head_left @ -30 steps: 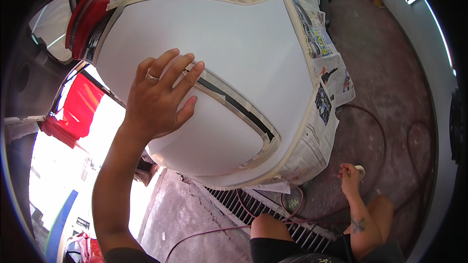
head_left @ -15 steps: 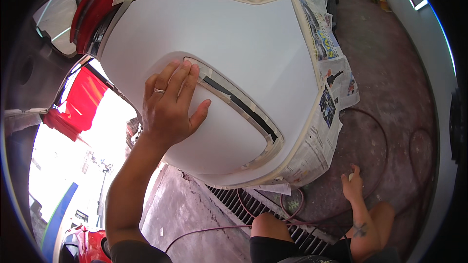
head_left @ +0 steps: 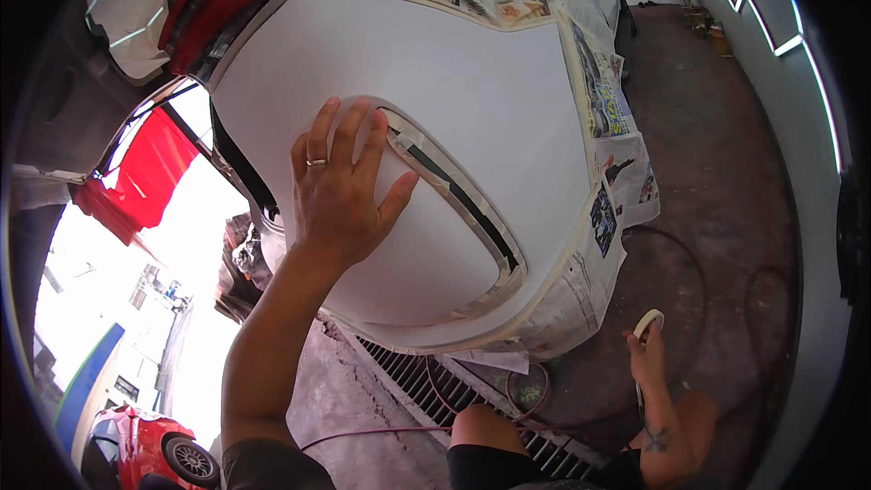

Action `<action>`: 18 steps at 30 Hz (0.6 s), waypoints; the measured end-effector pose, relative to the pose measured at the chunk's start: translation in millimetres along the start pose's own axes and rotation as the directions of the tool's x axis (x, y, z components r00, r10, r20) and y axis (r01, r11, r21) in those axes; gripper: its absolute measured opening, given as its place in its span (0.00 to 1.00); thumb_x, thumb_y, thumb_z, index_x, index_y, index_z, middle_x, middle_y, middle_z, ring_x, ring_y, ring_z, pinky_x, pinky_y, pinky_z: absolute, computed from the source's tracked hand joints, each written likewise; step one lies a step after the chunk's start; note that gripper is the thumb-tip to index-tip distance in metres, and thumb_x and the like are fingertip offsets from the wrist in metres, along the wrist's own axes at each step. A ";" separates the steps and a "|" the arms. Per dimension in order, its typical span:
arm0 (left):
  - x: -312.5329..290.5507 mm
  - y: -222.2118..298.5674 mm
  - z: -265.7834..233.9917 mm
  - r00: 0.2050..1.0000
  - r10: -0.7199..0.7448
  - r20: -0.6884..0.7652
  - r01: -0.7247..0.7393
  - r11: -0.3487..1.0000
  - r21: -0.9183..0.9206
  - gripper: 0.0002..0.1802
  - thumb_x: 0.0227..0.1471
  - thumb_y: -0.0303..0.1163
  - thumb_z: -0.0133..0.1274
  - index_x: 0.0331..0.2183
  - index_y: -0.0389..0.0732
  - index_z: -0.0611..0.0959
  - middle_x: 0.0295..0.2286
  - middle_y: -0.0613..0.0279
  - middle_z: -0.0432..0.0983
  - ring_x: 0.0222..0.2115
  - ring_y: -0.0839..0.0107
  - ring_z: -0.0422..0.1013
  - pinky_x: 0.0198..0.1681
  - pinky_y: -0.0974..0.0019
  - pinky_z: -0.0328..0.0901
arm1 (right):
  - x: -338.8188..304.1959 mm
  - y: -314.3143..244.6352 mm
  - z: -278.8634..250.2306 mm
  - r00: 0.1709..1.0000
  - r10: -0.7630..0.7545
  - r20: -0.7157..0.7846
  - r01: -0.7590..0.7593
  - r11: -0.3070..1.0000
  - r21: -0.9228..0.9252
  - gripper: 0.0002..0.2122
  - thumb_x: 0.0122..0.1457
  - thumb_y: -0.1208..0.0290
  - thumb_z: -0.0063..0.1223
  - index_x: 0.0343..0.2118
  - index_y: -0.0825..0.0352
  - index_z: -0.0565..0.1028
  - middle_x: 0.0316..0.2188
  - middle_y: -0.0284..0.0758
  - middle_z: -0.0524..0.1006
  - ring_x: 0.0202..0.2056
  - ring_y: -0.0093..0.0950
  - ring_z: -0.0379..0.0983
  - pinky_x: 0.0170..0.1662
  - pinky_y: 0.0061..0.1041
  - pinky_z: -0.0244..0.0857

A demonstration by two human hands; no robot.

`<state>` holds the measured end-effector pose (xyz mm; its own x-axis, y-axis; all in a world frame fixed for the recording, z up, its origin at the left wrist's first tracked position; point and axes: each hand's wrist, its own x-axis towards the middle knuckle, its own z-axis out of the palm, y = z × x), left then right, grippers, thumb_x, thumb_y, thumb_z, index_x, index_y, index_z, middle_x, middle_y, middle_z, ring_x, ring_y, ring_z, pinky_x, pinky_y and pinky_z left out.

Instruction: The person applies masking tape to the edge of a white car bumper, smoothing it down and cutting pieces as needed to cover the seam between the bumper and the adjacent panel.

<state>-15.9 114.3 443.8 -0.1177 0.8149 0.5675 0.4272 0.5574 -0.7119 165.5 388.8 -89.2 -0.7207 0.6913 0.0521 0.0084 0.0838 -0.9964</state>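
Note:
My left hand (head_left: 340, 191) lies with fingers spread on a smooth white car body panel (head_left: 454, 54). Its index fingertip is at the upper end of a long curved slot, and a ring circles one finger. Pale masking tape (head_left: 485, 222) borders this slot, which has a dark strip (head_left: 454, 197) inside. Low on the right, apart from the panel, my right hand (head_left: 648, 365) grips a roll of masking tape (head_left: 652, 315) held on edge.
Newspaper sheets (head_left: 555, 295) are taped around the panel's edges. A floor drain grate (head_left: 399, 390) and a reddish hose (head_left: 381, 431) lie below. A red car (head_left: 150, 449) stands at the lower left, and a grey wall (head_left: 753, 73) with light tubes runs along the right.
The view has shifted, so the panel appears farther right. My left fingers have moved slightly left off the slot's taped end. In my right hand, the tape roll now shows as a ring.

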 end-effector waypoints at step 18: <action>-59.3 152.7 -14.5 0.994 -0.012 -0.108 -0.094 0.402 -0.911 0.24 0.43 0.28 0.75 0.45 0.40 0.86 0.43 0.55 0.80 0.43 0.54 0.77 0.44 0.56 0.73 | -55.1 -303.6 35.3 0.761 -0.616 0.203 0.620 0.783 0.048 0.22 0.62 0.76 0.62 0.60 0.65 0.74 0.46 0.32 0.87 0.42 0.30 0.85 0.62 0.32 0.54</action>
<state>69.3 148.7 307.4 -0.0256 0.7861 0.6176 0.9993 0.0029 0.0378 178.2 299.9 208.1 -0.6949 0.3288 0.6395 -0.4738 0.4595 -0.7512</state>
